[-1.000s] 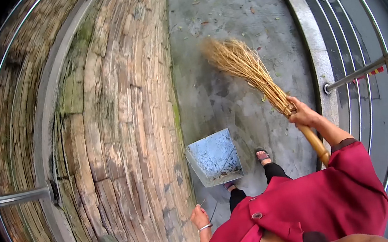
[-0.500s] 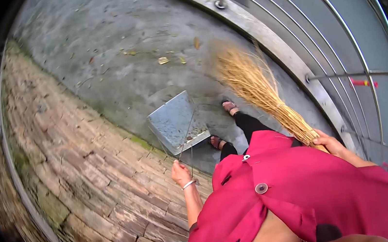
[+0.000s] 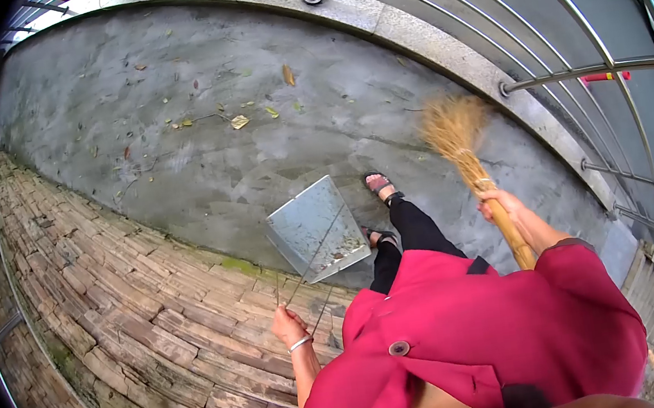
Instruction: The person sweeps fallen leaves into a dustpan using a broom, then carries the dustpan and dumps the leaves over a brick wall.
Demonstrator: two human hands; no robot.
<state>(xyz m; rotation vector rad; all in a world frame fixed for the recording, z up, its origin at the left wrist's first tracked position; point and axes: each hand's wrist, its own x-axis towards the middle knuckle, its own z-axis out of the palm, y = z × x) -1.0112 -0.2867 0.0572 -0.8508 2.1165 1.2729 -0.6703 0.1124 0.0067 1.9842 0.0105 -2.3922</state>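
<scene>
Right hand (image 3: 505, 209) wrapped round yellow straw broom (image 3: 466, 161), near right. My left hand (image 3: 288, 325) pinching thin dark handle (image 3: 304, 280) of grey metal dustpan (image 3: 309, 221), left of broom. Dustpan has dirt bits (image 3: 343, 250); brown leaves (image 3: 239, 122) uncollected, far left.

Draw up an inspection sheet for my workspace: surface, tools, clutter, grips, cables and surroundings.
Surface: grey concrete floor, with darker and lighter patches.
Tools: broom, its bristles blurred; metal dustpan with dark specks and debris inside, in front of the sandalled feet.
Clutter: scattered leaves and small bits on the floor, beyond the dustpan.
Grips: right hand around the broom; left hand at the dustpan's thin handle.
Cables: nothing seen.
Surroundings: brown stonework along one side; pale stone kerb and metal railing along the other.
</scene>
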